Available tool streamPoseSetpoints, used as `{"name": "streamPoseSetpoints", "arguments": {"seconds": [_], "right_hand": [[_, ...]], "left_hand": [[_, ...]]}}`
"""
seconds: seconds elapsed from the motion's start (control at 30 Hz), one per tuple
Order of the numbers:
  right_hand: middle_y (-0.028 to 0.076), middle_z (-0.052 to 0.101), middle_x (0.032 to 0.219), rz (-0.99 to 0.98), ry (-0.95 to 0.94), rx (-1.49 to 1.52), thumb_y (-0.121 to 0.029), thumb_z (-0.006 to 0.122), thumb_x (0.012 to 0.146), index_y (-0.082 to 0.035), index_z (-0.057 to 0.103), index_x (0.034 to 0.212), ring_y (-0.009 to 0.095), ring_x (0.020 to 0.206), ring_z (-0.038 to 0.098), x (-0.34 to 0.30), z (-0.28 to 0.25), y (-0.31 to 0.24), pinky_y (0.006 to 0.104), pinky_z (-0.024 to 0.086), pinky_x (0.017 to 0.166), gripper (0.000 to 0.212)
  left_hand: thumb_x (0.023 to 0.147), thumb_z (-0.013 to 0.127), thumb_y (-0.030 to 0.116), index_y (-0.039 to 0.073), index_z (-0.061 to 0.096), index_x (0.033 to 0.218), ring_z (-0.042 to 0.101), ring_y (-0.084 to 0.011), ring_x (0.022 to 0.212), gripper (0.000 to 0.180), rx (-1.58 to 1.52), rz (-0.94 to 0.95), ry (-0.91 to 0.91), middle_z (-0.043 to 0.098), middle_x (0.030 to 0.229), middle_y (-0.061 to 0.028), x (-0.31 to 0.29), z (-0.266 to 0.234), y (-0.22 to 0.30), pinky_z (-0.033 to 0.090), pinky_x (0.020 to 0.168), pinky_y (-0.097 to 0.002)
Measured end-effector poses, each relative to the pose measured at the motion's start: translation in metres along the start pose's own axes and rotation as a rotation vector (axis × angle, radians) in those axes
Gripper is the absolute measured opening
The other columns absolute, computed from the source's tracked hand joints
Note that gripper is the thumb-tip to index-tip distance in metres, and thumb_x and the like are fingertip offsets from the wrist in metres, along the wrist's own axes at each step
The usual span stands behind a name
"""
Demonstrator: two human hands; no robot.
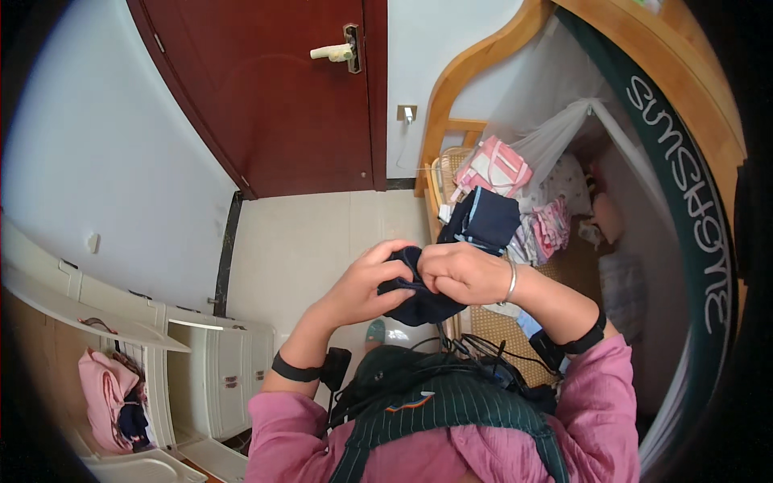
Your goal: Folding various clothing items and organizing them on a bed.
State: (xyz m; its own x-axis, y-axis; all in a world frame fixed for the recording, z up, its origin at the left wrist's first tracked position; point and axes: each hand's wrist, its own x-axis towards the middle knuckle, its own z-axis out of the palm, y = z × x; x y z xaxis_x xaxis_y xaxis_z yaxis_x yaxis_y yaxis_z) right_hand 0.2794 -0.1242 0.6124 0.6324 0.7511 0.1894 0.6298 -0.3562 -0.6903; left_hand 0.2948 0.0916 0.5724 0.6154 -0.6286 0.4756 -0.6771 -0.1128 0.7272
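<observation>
A bunched piece of dark navy clothing [425, 309] is held up in front of my body, over the pale floor beside the bed. My left hand [375, 282] grips its left side, fingers curled into the fabric. On its upper right edge, my right hand [465, 274] pinches the cloth with bent fingers. What kind of garment it is cannot be made out, since it is gathered up. Just beyond my right hand, folded navy clothes with light blue trim [493, 219] lie on the bed.
The wooden-framed bed has a woven mat [515, 351], a pink and white bag [498, 167], folded pink patterned clothes [551, 229] and a white net [555, 88]. Black cables [483, 348] hang near my waist. A white cabinet [241, 378] holding pink clothing [105, 402] stands left. Ahead is a red-brown door [282, 97].
</observation>
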Motion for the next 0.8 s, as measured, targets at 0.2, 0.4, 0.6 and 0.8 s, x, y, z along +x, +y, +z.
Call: {"name": "streamPoseSetpoints", "arguments": {"seconds": [0.2,0.4,0.6,0.8], "right_hand": [[0.02,0.05,0.1,0.036,0.448,-0.227,-0.032,0.073,0.069,0.001,0.044,0.111,0.032,0.087,0.055,0.02,0.004,-0.01,0.0389,0.045,0.074,0.061],[0.011,0.055,0.066,0.148,0.332,-0.644,-0.035,0.066,0.074,-0.007,0.049,0.075,0.031,0.061,0.058,0.035,-0.019,-0.012,0.0389,0.046,0.052,0.032],[0.008,0.05,0.062,-0.057,0.532,-0.902,-0.027,0.07,0.069,-0.006,0.053,0.07,0.025,0.057,0.054,0.044,-0.075,-0.048,0.034,0.041,0.05,0.027],[0.008,0.049,0.06,-0.107,0.505,-1.106,-0.019,0.077,0.057,-0.001,0.057,0.077,0.024,0.052,0.052,0.04,-0.112,-0.088,0.0308,0.04,0.047,0.033]], "left_hand": [[0.07,0.067,0.001,0.001,0.059,0.084,0.056,-0.0253,0.088,0.016,-0.006,-0.049,0.073,0.056,0.096,-0.014,0.013,-0.011,-0.009,0.045,0.075,-0.0313],[0.068,0.07,0.0,0.001,0.058,0.09,0.056,-0.0231,0.088,0.025,0.012,0.174,0.236,0.055,0.099,-0.0143,0.045,-0.027,-0.003,0.046,0.074,-0.0309],[0.065,0.076,0.006,0.008,0.043,0.111,0.048,-0.0328,0.107,0.057,-0.104,0.273,0.351,0.043,0.12,-0.0202,0.043,-0.028,-0.042,0.042,0.087,-0.0369],[0.068,0.073,0.0,0.008,0.038,0.114,0.049,-0.0247,0.105,0.059,-0.241,0.233,0.305,0.042,0.119,-0.0184,0.024,0.028,-0.104,0.042,0.086,-0.0338]]}}
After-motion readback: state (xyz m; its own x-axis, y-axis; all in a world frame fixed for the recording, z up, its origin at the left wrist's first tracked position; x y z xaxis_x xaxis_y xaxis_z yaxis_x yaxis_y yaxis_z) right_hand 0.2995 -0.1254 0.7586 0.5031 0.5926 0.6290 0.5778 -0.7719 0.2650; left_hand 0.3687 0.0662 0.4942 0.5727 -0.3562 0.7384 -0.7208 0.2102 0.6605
